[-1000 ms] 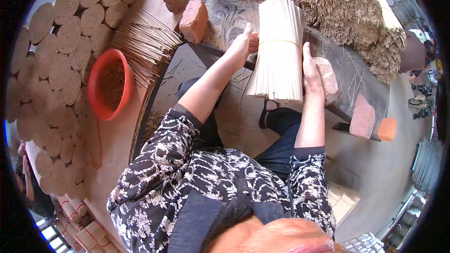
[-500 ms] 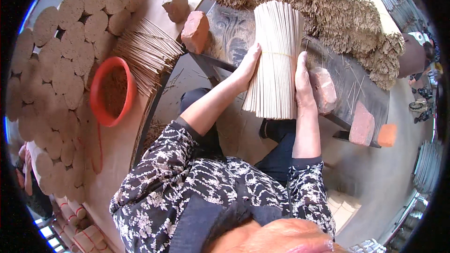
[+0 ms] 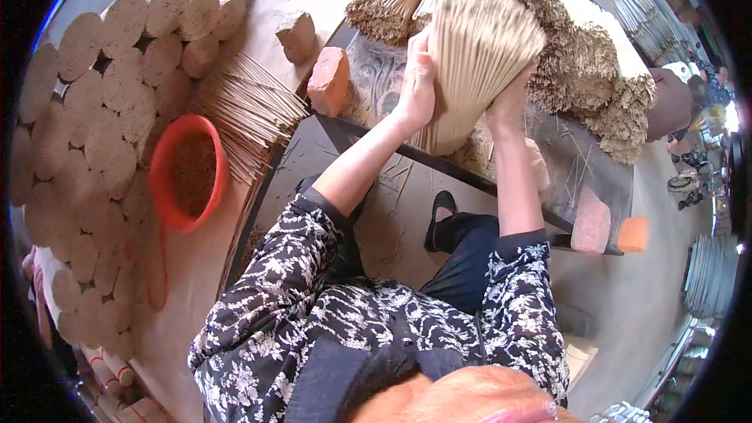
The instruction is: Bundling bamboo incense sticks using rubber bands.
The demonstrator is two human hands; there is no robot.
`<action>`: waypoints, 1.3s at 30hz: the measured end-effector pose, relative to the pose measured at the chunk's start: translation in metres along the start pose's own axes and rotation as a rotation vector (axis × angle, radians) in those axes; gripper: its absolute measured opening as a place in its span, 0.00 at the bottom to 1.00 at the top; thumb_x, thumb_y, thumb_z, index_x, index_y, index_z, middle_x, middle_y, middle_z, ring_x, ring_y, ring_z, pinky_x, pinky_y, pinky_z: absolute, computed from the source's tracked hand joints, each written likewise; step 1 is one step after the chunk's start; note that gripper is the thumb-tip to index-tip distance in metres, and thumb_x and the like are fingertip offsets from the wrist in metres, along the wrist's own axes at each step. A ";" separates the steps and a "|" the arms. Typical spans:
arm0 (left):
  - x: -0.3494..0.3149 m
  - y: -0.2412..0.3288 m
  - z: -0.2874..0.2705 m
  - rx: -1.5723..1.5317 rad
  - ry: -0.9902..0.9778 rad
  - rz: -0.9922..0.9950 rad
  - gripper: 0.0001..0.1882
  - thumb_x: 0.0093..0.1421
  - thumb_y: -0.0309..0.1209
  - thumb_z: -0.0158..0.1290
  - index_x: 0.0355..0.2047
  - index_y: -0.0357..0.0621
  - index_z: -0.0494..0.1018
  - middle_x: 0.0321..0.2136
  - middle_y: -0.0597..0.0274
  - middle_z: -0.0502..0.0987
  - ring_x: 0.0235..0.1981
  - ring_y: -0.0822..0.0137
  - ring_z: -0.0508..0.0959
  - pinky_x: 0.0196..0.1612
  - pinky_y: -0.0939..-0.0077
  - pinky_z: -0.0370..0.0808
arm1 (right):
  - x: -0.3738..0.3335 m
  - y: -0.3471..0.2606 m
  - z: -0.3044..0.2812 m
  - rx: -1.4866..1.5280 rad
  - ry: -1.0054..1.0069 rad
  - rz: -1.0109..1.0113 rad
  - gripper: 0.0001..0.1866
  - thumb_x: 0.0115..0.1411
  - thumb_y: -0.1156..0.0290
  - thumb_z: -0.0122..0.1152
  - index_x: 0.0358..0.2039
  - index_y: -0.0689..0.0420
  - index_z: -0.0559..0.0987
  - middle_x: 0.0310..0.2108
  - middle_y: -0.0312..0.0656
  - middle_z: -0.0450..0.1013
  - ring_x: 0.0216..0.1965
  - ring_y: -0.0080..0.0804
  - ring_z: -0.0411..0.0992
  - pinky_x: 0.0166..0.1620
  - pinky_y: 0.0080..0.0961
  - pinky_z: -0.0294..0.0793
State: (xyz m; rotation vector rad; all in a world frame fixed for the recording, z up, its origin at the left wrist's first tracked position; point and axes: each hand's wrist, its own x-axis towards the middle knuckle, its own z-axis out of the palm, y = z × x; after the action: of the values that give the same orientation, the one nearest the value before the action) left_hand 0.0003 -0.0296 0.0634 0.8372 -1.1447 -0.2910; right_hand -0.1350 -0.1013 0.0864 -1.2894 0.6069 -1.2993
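Note:
A thick bundle of thin pale sticks [image 3: 478, 55] is gripped between my two hands above the dark wooden bench [image 3: 376, 70]. Its far end flares out toward the right, and its narrower lower end rests on or close over the bench edge. My left hand [image 3: 417, 82] presses against its left side, fingers pointing away from me. On the opposite side my right hand [image 3: 509, 110] wraps it from below right, most of those fingers hidden behind the sticks. Just beyond lie several similar stick bundles [image 3: 576, 63], brownish ends toward me.
On the left table, a red basin [image 3: 159, 180] stands beside loose sticks [image 3: 251, 102] and a wall of stacked round brown bundles [image 3: 106, 133]. A reddish brick [image 3: 329, 81] and a brown block [image 3: 295, 35] sit near the bench's left. Pinkish [image 3: 590, 223] and orange [image 3: 633, 233] bricks stand at its right.
The bundle has moved away from me and tilted, its far end now spread like a fan. Both hands have moved farther out with it, and the view has shifted slightly.

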 end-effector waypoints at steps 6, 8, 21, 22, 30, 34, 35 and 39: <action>0.001 -0.009 -0.002 -0.355 0.018 -0.235 0.45 0.64 0.65 0.24 0.58 0.34 0.62 0.54 0.55 0.69 0.55 0.67 0.67 0.61 0.70 0.58 | -0.007 0.003 0.005 0.146 0.072 0.011 0.35 0.69 0.42 0.21 0.67 0.53 0.52 0.65 0.38 0.56 0.65 0.34 0.55 0.66 0.31 0.53; 0.001 -0.004 0.002 -0.278 0.027 -0.351 0.43 0.65 0.64 0.24 0.59 0.35 0.62 0.54 0.58 0.70 0.54 0.67 0.68 0.61 0.71 0.59 | -0.012 -0.002 0.012 0.160 0.103 0.007 0.34 0.69 0.43 0.22 0.66 0.53 0.53 0.63 0.37 0.58 0.63 0.33 0.58 0.65 0.30 0.56; -0.022 -0.001 0.005 -0.169 0.149 -0.065 0.43 0.65 0.63 0.29 0.57 0.30 0.59 0.53 0.49 0.67 0.56 0.60 0.65 0.60 0.66 0.56 | -0.002 -0.001 -0.016 -0.767 -0.187 -0.249 0.30 0.66 0.54 0.43 0.62 0.61 0.60 0.60 0.50 0.61 0.62 0.39 0.59 0.63 0.35 0.56; -0.021 -0.006 0.003 -0.152 0.132 -0.045 0.44 0.64 0.64 0.28 0.58 0.30 0.59 0.54 0.48 0.66 0.56 0.59 0.65 0.61 0.65 0.56 | -0.003 -0.013 -0.016 -0.785 -0.120 -0.215 0.34 0.66 0.48 0.43 0.62 0.61 0.60 0.61 0.51 0.60 0.63 0.40 0.56 0.65 0.35 0.53; -0.019 -0.026 -0.014 -0.247 0.125 -0.211 0.42 0.66 0.61 0.28 0.59 0.32 0.59 0.55 0.50 0.67 0.57 0.61 0.65 0.62 0.67 0.57 | -0.026 -0.112 0.013 -1.111 -0.407 -0.875 0.43 0.66 0.38 0.28 0.60 0.68 0.63 0.59 0.59 0.62 0.63 0.52 0.57 0.66 0.40 0.51; -0.017 -0.023 -0.012 -0.280 0.108 -0.194 0.41 0.66 0.60 0.30 0.59 0.32 0.59 0.55 0.50 0.67 0.56 0.61 0.65 0.62 0.67 0.57 | -0.028 -0.108 0.025 -1.207 -0.372 -0.876 0.41 0.66 0.39 0.31 0.57 0.69 0.66 0.55 0.59 0.66 0.60 0.55 0.61 0.63 0.41 0.58; -0.016 -0.022 -0.012 -0.270 0.095 -0.184 0.40 0.66 0.60 0.30 0.60 0.32 0.58 0.55 0.50 0.66 0.57 0.61 0.64 0.62 0.67 0.56 | -0.027 -0.108 0.024 -1.230 -0.395 -0.909 0.41 0.66 0.39 0.31 0.57 0.69 0.66 0.55 0.59 0.66 0.60 0.55 0.61 0.63 0.41 0.58; -0.017 -0.018 -0.015 -0.196 0.039 -0.167 0.40 0.67 0.59 0.31 0.61 0.33 0.58 0.57 0.49 0.64 0.60 0.59 0.62 0.64 0.66 0.53 | -0.021 -0.120 0.016 -1.060 -0.410 -0.718 0.39 0.67 0.42 0.29 0.58 0.68 0.66 0.56 0.58 0.66 0.61 0.53 0.60 0.64 0.38 0.57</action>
State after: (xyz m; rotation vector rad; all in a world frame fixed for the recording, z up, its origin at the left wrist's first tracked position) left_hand 0.0101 -0.0256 0.0366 0.7625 -0.9934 -0.5145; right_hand -0.1677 -0.0510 0.1936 -2.7577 0.5605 -1.1979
